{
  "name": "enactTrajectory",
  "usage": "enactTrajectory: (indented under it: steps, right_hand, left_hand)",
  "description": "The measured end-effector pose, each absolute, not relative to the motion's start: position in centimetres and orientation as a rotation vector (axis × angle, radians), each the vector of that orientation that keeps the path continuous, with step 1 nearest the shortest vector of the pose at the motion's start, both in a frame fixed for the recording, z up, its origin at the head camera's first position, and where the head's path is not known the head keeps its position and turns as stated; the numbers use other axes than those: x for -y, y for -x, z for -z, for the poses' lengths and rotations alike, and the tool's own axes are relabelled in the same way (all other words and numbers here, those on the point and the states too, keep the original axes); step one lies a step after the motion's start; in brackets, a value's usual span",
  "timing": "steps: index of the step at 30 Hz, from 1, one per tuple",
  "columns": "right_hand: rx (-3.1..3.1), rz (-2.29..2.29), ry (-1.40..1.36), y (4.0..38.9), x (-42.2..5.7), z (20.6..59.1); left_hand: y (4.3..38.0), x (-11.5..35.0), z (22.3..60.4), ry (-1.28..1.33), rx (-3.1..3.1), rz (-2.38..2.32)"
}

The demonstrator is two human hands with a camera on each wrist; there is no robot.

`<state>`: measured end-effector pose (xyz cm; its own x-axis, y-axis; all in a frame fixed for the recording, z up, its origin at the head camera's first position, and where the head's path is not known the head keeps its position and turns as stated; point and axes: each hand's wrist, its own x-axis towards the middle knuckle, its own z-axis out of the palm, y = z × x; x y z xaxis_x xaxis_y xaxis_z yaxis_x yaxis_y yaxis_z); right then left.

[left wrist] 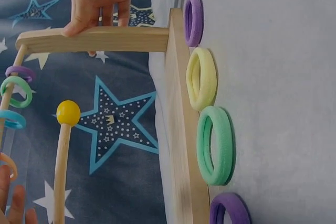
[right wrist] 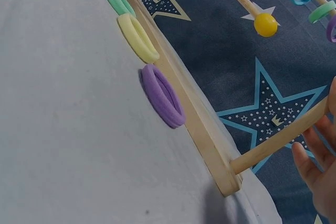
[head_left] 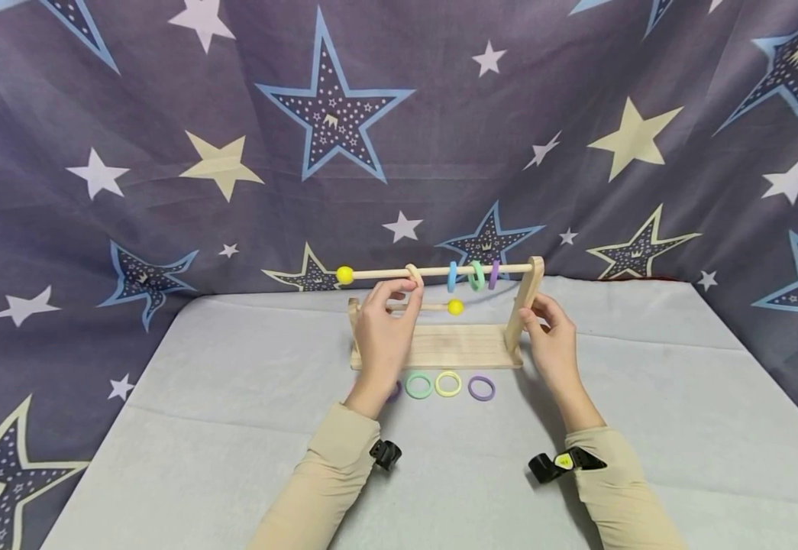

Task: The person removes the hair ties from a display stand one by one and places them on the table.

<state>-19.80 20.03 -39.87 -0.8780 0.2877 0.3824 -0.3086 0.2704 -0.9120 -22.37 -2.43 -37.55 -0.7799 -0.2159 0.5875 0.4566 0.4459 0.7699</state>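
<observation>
Pale-orange fabric ring [head_left: 412,272], pinched by my left hand [head_left: 386,328], circles a wooden rod [head_left: 434,271]; my right hand [head_left: 554,336] grips a wooden upright [head_left: 526,302].

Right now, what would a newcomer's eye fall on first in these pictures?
Probably the starry backdrop rising behind the table. Next, the rack in the middle: the left grip pinches a peach ring on its upper rod, between a yellow ball and a blue ring, while the right grip holds the right post. In front of it, four rings lie in a row.
</observation>
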Motion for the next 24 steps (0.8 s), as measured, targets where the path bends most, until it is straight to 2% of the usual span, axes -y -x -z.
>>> enactTrajectory:
  steps: [24]
  right_hand:
    - [2.053,-1.649,-0.031,19.7,-20.0,39.8]
  left_hand:
    - [21.9,4.8,37.2,0.150,2.061,1.319]
